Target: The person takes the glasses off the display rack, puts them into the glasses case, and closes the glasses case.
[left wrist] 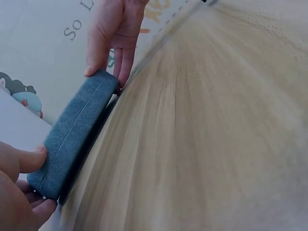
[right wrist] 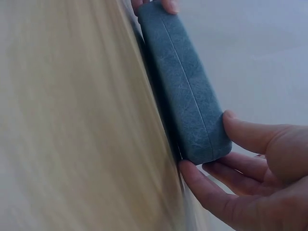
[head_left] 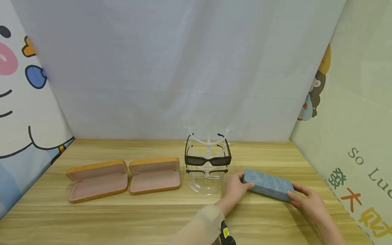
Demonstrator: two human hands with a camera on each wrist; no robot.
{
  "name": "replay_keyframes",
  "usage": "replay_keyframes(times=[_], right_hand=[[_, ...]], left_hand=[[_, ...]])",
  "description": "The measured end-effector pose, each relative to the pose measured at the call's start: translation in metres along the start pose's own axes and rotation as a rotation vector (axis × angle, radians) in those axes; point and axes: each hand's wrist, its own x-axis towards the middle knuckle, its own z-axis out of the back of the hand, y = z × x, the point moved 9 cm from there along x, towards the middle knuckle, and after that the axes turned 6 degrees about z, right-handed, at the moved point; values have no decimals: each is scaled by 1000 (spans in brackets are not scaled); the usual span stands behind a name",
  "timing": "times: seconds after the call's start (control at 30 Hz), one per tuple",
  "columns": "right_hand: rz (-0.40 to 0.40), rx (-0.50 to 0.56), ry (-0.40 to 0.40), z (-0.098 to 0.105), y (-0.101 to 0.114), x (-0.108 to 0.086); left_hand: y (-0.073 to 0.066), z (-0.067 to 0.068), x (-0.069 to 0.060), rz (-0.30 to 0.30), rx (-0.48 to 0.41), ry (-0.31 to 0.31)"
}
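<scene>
A closed blue glasses case (head_left: 268,184) is held between both hands at the right of the table. At its left end, my left hand (head_left: 235,188) grips it with the thumb on top and fingers beneath. My right hand (head_left: 309,201) grips the opposite end in the same way. In the left wrist view the case (left wrist: 74,132) has a seam along its long side, with a dark shadow under it. The right wrist view shows the case (right wrist: 185,89) just above the tabletop, thumb and fingers of the right hand (right wrist: 260,168) around its lower end.
Left of my hands, a clear display stand (head_left: 209,149) bears black sunglasses (head_left: 208,160) and thin-framed eyeglasses (head_left: 196,174). Two open yellow glasses cases with pink lining, one at far left (head_left: 99,187) and one nearer (head_left: 155,180), lie on the wooden table (head_left: 122,221).
</scene>
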Motion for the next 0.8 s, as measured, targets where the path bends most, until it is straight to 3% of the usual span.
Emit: replay_keyframes(times=[0.3, 0.47, 0.57, 0.8], right_hand=[[-16, -6, 19, -2, -1, 1], [-16, -120, 29, 0, 2, -1], [-4, -182, 7, 2, 4, -1], [18, -211, -49, 6, 5, -2]], left_hand=[[-2, 4, -1, -7, 21, -15], [-4, 1, -1, -2, 52, 12], [-6, 0, -2, -11, 70, 23], [-8, 0, -4, -14, 88, 32]])
